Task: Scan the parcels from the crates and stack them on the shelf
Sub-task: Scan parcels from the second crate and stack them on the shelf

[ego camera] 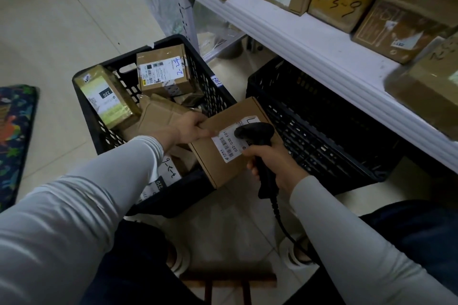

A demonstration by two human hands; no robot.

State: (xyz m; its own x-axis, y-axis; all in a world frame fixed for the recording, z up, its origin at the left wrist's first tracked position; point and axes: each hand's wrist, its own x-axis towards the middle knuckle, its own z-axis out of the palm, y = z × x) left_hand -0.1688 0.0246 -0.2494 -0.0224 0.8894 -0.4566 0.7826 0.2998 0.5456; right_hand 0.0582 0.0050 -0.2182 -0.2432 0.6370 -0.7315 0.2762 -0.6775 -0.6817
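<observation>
Both my arms reach forward; left hand [192, 129] pinches the parcel [230, 114], right hand [275, 166] curls round the scanner [255, 131], index apparently forward.

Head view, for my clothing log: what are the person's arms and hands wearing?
The left sleeve and right sleeve are long, snug, pale grey, creased, ending at the wrists. The left hand and right hand are ungloved; no watch or ring shows.

We have only one view, from a wide-angle camera worn on the person's head. It faces forward and steeply down to the floor [62, 32]. The left hand [190, 129] and the right hand [275, 163] are close under it, in the middle. The shelf [309, 42] crosses the upper right, curved by the lens.
</observation>
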